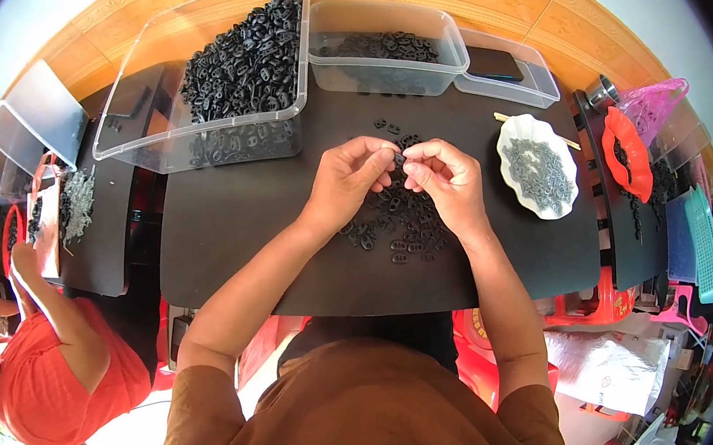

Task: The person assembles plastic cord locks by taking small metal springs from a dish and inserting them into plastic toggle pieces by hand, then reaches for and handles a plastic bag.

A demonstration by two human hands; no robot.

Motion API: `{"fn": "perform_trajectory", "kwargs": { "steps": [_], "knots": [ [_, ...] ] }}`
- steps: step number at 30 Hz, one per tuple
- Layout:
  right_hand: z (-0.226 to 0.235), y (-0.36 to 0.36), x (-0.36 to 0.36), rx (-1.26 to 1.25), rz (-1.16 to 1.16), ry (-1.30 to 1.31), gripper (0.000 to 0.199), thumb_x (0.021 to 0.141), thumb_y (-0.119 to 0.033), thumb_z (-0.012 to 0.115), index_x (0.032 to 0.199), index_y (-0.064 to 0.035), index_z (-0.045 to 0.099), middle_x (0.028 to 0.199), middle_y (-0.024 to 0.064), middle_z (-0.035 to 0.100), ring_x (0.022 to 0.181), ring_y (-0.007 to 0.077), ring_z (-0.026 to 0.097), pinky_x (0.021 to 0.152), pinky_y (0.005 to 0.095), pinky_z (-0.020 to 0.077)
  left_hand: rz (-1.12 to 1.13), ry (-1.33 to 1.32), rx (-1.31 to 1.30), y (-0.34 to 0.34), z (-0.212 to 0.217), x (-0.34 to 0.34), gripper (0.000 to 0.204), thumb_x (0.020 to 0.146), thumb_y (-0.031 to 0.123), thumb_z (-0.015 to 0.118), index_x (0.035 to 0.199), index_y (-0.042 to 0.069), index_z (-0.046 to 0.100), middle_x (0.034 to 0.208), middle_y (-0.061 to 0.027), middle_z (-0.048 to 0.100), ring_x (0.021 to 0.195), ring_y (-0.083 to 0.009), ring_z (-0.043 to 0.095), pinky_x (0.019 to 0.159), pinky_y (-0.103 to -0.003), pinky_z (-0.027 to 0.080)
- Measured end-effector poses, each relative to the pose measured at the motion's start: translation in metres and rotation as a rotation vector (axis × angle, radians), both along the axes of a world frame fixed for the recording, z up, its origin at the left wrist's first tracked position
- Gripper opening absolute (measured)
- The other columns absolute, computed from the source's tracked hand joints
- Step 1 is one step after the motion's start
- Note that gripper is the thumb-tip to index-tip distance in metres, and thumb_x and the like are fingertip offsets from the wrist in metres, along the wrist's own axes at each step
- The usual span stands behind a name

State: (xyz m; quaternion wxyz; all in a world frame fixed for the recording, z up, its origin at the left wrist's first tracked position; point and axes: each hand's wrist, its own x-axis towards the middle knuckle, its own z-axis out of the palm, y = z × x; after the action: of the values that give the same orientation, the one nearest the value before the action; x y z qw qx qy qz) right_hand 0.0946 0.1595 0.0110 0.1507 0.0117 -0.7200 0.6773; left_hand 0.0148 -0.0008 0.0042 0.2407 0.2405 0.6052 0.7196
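My left hand (349, 178) and my right hand (447, 184) meet over the dark table, fingertips closed on opposite sides of a small black plastic piece (399, 160). It looks like the oval pieces with holes lying below, though the fingers hide much of it. A loose pile of these black pieces (402, 245) spreads over the table under and between my hands. To the right of my right hand is a white scalloped dish (513, 131) filled with small silvery-grey pieces, too fine to name.
A large clear bin (234, 140) heaped with black pieces stands at the left. Behind are a smaller clear bin (373, 75) and a clear lid-like tray (534, 89) holding a dark flat object. A red dish (624, 152) sits far right. Another person in red (66, 374) works at the left.
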Motion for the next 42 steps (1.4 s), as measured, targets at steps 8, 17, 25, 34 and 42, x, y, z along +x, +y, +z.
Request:
{"fn": "perform_trajectory", "kwargs": {
  "steps": [8, 17, 25, 34, 42],
  "knots": [
    [0.001, -0.002, -0.004, 0.334, -0.152, 0.243, 0.012, 0.083, 0.003, 0.065, 0.093, -0.0027, 0.066, 0.082, 0.0046, 0.064, 0.069, 0.0121, 0.062, 0.06, 0.0234, 0.0507, -0.073, -0.152, 0.187, 0.001, -0.006, 0.005, 0.016, 0.095, 0.013, 0.059, 0.103, 0.001, 0.064, 0.093, -0.0042, 0.067, 0.082, -0.0093, 0.063, 0.073, -0.021, 0.052],
    [0.005, -0.005, -0.001, 0.474, -0.139, 0.346, 0.015, 0.079, 0.006, 0.067, 0.091, -0.0026, 0.067, 0.085, 0.0069, 0.067, 0.074, 0.0149, 0.066, 0.063, 0.0262, 0.0524, -0.178, -0.361, 0.245, -0.009, -0.014, -0.002, 0.011, 0.086, 0.005, 0.069, 0.096, 0.006, 0.064, 0.091, -0.0017, 0.064, 0.083, -0.0088, 0.061, 0.072, -0.021, 0.05],
    [0.002, 0.004, 0.001, -0.001, 0.046, -0.065, 0.013, 0.086, -0.001, 0.065, 0.098, -0.0001, 0.064, 0.087, 0.0044, 0.066, 0.074, 0.0099, 0.064, 0.065, 0.0218, 0.05, -0.067, -0.141, 0.158, -0.007, -0.004, 0.0, 0.011, 0.085, 0.002, 0.068, 0.094, 0.005, 0.064, 0.086, 0.0023, 0.063, 0.078, -0.0046, 0.056, 0.071, -0.02, 0.047],
    [0.002, -0.002, 0.001, -0.017, 0.061, -0.097, 0.009, 0.087, -0.004, 0.065, 0.095, 0.0001, 0.063, 0.084, 0.0034, 0.065, 0.072, 0.0088, 0.062, 0.064, 0.0218, 0.0502, -0.057, -0.102, 0.111, -0.007, -0.005, -0.001, 0.009, 0.086, 0.002, 0.067, 0.095, 0.003, 0.063, 0.088, 0.0002, 0.064, 0.08, -0.0065, 0.059, 0.073, -0.022, 0.048],
    [0.001, -0.003, 0.0, -0.135, 0.052, -0.123, 0.009, 0.087, -0.007, 0.066, 0.092, -0.0009, 0.062, 0.082, 0.0034, 0.065, 0.07, 0.0088, 0.062, 0.062, 0.0209, 0.0489, -0.012, -0.173, 0.213, -0.004, -0.01, 0.002, 0.013, 0.085, -0.001, 0.068, 0.095, 0.004, 0.063, 0.088, -0.0004, 0.064, 0.08, -0.0068, 0.059, 0.073, -0.022, 0.049]
  ]
}}
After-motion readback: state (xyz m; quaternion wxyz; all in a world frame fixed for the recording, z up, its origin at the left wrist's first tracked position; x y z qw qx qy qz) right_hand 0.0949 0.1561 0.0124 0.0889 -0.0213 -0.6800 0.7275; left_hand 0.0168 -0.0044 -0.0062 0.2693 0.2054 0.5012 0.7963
